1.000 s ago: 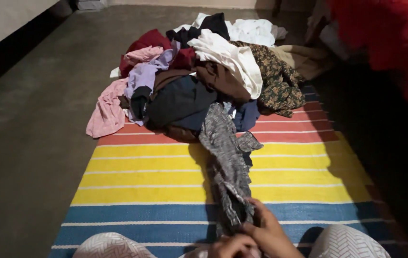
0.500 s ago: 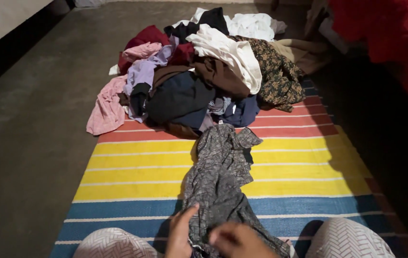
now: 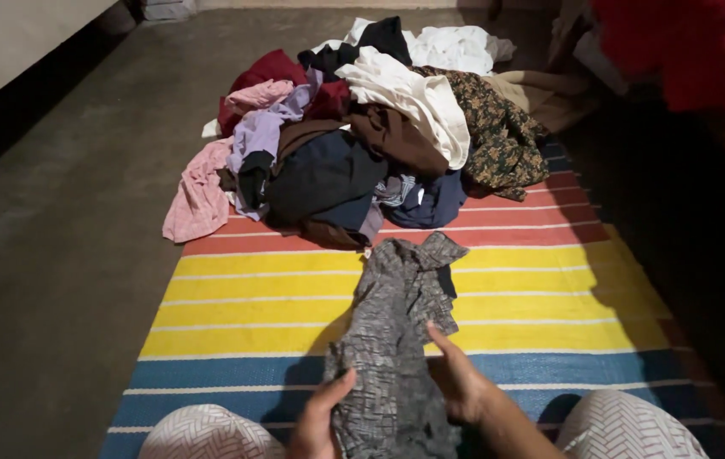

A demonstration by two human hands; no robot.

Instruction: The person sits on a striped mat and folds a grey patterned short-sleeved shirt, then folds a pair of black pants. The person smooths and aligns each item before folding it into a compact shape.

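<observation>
Now we have the grey patterned shirt (image 3: 396, 340) pulled closer and opened out; a second ago it lay as a narrow twisted rope running up the mat, and our hands were bunched together at its near end. Our left hand (image 3: 318, 421), at about seven o'clock of the garment, has since moved apart from the other and now curls its thumb and fingers around the shirt's left edge. The shirt itself has widened and shortened, its far end resting on the yellow bands of the striped mat (image 3: 549, 289), its near end gathered between our knees. Our right hand (image 3: 456, 382), at about four o'clock of the cloth, lies with fingers fairly spread against the fabric's right side, the thumb hidden, so we cannot tell whether it pinches or only presses. We judge the garment is being spread flat. At twelve o'clock, the pile of mixed clothes (image 3: 362, 144) looks unchanged, with a pink garment (image 3: 197, 191) trailing off at its left and a floral-print piece (image 3: 503, 140) at its right.
</observation>
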